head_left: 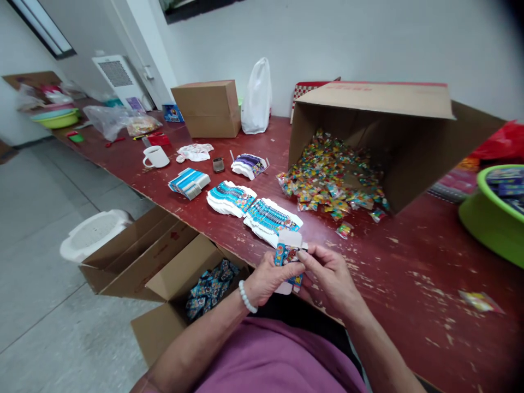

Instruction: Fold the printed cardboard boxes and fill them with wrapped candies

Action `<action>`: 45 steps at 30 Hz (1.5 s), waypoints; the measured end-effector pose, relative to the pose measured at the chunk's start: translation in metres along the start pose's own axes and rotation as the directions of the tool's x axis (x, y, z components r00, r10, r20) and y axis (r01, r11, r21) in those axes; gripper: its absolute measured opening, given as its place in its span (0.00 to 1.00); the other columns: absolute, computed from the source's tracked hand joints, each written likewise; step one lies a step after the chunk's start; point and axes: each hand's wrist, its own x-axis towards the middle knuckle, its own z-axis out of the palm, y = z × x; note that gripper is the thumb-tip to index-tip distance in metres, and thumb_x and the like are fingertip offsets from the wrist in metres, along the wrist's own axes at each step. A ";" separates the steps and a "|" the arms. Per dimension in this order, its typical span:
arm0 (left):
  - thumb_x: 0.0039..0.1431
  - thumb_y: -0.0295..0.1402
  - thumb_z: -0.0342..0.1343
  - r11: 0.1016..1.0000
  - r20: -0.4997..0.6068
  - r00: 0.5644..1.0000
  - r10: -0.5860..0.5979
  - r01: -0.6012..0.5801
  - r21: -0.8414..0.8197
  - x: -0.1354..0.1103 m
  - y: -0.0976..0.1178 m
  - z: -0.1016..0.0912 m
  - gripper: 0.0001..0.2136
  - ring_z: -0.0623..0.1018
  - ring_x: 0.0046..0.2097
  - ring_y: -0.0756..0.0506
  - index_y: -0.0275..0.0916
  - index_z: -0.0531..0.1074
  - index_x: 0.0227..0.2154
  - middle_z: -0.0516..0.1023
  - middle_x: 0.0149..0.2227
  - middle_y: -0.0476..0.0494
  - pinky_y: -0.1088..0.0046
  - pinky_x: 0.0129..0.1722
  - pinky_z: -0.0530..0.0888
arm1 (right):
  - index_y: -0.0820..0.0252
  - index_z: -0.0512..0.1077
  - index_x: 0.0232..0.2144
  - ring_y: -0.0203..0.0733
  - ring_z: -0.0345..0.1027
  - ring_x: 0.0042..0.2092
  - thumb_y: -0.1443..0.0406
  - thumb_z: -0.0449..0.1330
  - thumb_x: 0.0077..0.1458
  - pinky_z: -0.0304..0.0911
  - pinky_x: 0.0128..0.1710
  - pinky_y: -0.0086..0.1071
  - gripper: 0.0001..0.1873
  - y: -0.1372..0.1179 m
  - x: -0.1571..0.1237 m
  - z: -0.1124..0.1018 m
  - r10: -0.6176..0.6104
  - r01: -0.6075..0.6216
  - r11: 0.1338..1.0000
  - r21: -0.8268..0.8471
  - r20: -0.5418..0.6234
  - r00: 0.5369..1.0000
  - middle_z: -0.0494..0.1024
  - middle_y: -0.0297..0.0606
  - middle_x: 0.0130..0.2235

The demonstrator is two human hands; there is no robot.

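Between both hands, at the table's near edge, is a small blue printed candy box (290, 254) with its white end flaps standing out. My left hand (268, 275), a pale bead bracelet on its wrist, is closed on the box's left side. With thumb and fingers, my right hand (327, 267) grips its right side. Just beyond lie fanned stacks of flat blue boxes (272, 218), white flaps toward me. Wrapped candies (331, 174) spill from a large cardboard carton (426, 147) on its side. One loose candy (344, 230) lies beyond my right hand.
An open carton (158, 322) below the table's left edge holds blue boxes (210, 286). On the red table (393, 273) stand a white mug (156, 157), a phone (218, 165), a purple stack (249, 165) and a closed carton (208, 109). A green basin (491, 218) is at right.
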 end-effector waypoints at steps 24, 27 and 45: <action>0.56 0.37 0.61 0.977 -0.128 0.982 0.140 -0.117 0.176 0.002 0.008 -0.012 0.12 0.72 0.31 0.52 0.37 0.71 0.39 0.73 0.31 0.49 0.77 0.32 0.70 | 0.59 0.75 0.28 0.36 0.66 0.32 0.55 0.66 0.53 0.62 0.35 0.29 0.13 0.001 0.014 -0.019 -0.155 0.126 0.974 -0.187 -0.147 0.977 0.76 0.32 0.30; 0.59 0.39 0.59 0.957 -0.100 0.981 0.166 -0.135 0.257 0.003 0.005 -0.014 0.10 0.72 0.33 0.51 0.38 0.72 0.39 0.74 0.33 0.49 0.77 0.34 0.68 | 0.59 0.75 0.30 0.36 0.67 0.32 0.56 0.70 0.48 0.63 0.35 0.29 0.14 -0.001 0.018 -0.024 -0.098 0.084 0.990 -0.116 -0.125 0.987 0.76 0.32 0.30; 0.62 0.56 0.45 0.954 -0.042 0.980 -0.193 0.177 -0.243 0.009 -0.012 -0.005 0.29 0.75 0.22 0.49 0.40 0.64 0.57 0.76 0.27 0.46 0.75 0.20 0.70 | 0.55 0.77 0.30 0.41 0.69 0.28 0.54 0.63 0.55 0.66 0.28 0.33 0.12 -0.008 0.006 -0.013 -0.197 0.180 0.925 -0.336 -0.018 0.980 0.78 0.38 0.32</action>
